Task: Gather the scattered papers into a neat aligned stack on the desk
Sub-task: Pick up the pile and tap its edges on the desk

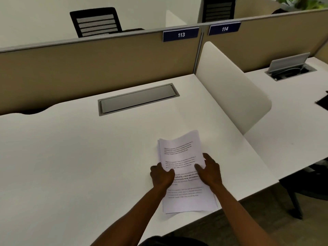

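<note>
Two hands on one paper stack (184,167), near-right part of white desk (71,157). Stack lies flat, printed side up, long axis running away from the person, tilted slightly; near end sits close to desk front edge. Sheets roughly aligned; a few edges peek out along left side and near-right corner. Far end of top sheet bows up a bit.

L hand (162,176): at stack's left edge, fingers curled round the edge, thumb on top of sheet, gripping the stack. R hand (211,172): at right edge, fingers half open and spread along the edge, thumb lying across the printed face. Whether fingertips go under the sheets: can't tell.

Grey cable-tray lid (138,99) closed, set in desk further back, well apart from stack. Tan partition (106,59) behind carries label "113" (181,34). White side divider (229,86) stands to the right of stack.
</note>
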`<control>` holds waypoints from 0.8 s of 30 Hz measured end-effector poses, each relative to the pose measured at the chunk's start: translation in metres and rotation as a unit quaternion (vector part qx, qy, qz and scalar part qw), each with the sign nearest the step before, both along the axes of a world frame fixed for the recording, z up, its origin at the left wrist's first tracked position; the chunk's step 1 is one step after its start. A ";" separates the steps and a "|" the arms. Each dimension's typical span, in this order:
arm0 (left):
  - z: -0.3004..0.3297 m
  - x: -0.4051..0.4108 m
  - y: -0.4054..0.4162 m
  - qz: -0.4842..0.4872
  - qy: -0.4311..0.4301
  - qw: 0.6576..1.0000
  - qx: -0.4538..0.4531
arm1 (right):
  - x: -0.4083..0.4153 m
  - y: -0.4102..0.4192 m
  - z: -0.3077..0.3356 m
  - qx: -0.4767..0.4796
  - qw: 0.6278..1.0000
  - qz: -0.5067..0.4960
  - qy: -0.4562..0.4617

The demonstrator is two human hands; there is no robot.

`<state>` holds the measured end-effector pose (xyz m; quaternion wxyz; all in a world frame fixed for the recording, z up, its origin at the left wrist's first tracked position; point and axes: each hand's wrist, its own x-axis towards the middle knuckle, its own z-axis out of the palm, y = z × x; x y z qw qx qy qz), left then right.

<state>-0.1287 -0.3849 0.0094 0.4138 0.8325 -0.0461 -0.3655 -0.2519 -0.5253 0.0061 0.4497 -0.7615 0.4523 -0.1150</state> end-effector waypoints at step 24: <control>0.007 0.047 0.043 0.102 0.076 0.983 -0.132 | 0.019 0.028 -0.006 0.249 0.957 -0.082 -0.122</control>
